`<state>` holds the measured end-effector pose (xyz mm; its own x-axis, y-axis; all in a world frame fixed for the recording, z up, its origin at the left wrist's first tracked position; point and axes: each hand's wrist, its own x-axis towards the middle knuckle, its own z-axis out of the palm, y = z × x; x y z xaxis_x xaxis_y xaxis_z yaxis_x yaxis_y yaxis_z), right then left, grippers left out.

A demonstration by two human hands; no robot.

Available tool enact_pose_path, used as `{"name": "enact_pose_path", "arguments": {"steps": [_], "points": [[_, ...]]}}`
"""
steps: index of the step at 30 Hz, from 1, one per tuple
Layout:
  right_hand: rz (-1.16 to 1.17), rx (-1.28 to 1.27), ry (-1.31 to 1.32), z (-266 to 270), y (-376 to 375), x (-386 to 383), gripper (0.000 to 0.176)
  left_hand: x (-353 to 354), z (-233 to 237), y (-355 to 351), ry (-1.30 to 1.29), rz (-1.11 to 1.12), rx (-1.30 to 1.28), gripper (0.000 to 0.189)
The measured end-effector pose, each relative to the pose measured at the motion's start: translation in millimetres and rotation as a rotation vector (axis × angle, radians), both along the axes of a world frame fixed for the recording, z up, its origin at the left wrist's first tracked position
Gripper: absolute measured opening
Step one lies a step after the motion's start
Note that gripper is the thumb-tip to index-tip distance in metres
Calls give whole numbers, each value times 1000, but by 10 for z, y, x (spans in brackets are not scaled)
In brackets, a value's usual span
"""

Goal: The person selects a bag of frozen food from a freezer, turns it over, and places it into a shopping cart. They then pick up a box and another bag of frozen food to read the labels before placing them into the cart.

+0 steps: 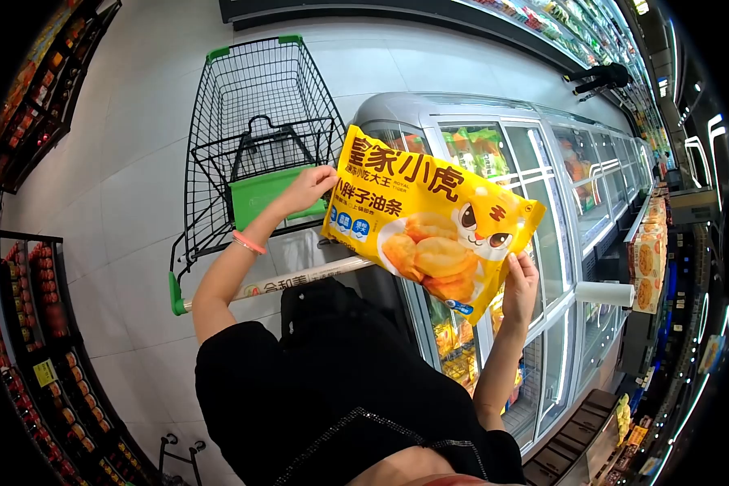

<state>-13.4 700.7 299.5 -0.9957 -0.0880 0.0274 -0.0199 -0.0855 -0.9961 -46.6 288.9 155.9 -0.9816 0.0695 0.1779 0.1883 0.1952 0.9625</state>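
A large yellow food bag [429,223] with a cartoon tiger face and a picture of golden fried pieces is stretched between my two hands, its printed side up. My left hand [309,191], below a pink wristband, pinches the bag's left edge. Its lower right edge is gripped between the fingers and thumb of my right hand [521,283]. Behind my left hand stands a black wire shopping cart [259,85] with a green seat panel [255,201]. The bag covers part of the cart's handle [283,283] and part of the freezer behind it.
A long glass-topped freezer [567,324] with bagged goods runs along the right. Stocked shelves [57,356] stand at the left. A white roll [606,293] and stacked boxes [650,251] are beyond the freezer. A person in dark clothes [603,78] is far off at the upper right.
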Motion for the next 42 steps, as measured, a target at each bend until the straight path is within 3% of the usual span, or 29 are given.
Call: {"name": "enact_pose_path", "arguments": {"steps": [11,19,20,22,24,27,31,32,37,42], "points": [[-110,13,-32,-359,89,-88,14,-376,-188,14,-131,-160,-235,22],[-181,-55,-155,-686,216,-130,14,-557,-474,63,-88,-143,-312,22],[-176,-57,-166,-714,230,-129,15,-567,-453,47,-196,-160,-291,18],[-179,-51,-184,-741,249,-110,15,-522,-437,104,-110,42,-298,18],[-198,-36,-196,-729,204,-78,15,-403,-234,198,-56,174,-317,21],[-192,-13,-196,-730,195,-17,15,-141,319,455,83,161,-273,19],[-202,25,-114,-595,68,91,13,202,854,842,465,-53,-429,16],[-217,12,-110,-508,3,139,13,288,957,982,451,-125,-380,15],[-219,-148,-133,-327,-193,280,12,607,1272,1430,553,-387,-253,13],[-312,-199,-90,-394,-233,410,9,755,1361,1827,710,-400,-447,19]]}}
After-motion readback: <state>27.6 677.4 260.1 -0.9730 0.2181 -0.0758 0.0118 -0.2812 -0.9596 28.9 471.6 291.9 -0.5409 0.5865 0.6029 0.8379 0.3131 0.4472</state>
